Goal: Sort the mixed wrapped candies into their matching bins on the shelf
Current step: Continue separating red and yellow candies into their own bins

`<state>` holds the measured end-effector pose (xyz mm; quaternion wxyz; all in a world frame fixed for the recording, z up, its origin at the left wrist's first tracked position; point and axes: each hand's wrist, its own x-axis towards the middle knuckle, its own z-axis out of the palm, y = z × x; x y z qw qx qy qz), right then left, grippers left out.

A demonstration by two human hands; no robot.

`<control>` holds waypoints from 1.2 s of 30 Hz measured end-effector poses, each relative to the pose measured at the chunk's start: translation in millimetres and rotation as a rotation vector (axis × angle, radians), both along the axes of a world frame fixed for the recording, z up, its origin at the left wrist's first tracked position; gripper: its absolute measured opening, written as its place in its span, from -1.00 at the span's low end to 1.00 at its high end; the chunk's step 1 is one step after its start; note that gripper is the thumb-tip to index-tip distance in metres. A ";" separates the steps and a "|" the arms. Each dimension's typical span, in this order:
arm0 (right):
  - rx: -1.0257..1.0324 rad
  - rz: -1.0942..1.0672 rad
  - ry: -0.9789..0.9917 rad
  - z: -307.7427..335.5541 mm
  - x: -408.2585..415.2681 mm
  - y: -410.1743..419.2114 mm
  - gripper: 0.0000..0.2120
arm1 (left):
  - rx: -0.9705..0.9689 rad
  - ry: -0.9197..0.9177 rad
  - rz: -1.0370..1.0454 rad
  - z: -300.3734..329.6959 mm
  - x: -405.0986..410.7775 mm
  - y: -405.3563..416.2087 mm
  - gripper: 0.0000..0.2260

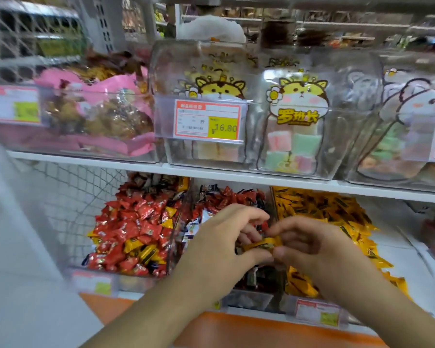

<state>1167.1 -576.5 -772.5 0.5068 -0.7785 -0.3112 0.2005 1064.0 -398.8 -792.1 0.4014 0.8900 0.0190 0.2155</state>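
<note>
The head camera is looking down at two bare hands meeting over the lower shelf. The left hand (221,237) and the right hand (309,244) are both pinching the same yellow foil-wrapped candy with dark print (260,244), the left thumb and fingers curling round its near end, the right thumb and forefinger closing on its far end. The candy is lying almost level between the two hands, lifted clear of the sweets below.

Directly under the hands is sitting a clear plastic bin of mixed wrapped candies (236,197), red, dark and white-blue wrappers jumbled together. Just left of the left hand, a clear bin of mostly red wrapped candies (133,222) is showing several yellow ones lying among the red. Right of the right hand, and partly beneath its wrist, a clear bin of yellow wrapped candies (319,209) is heaped high, touching the mixed bin's wall.

Beyond the hands, the white shelf board (98,160) is carrying clear lidded tubs: one with a cartoon hamster sticker and pastel marshmallow cubes (294,131), and further left a tub of pink-bagged snacks (96,111). An orange and yellow price tag reading 16.80 (209,121) is hanging above the left hand. Below both forearms an orange shelf edge (236,327) is running across.
</note>
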 end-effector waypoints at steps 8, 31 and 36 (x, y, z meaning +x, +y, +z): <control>-0.243 -0.634 -0.465 -18.1 26.1 -15.5 -0.78 | 0.163 -0.038 0.346 5.5 -9.0 68.7 -0.84; -0.342 -0.402 -0.632 -31.5 3.6 32.6 -0.67 | 0.224 0.220 0.622 -57.1 87.8 179.2 -0.73; -0.351 -0.373 -0.615 -27.6 -3.6 31.8 -0.69 | 0.182 0.117 0.644 -46.6 74.7 177.1 -0.73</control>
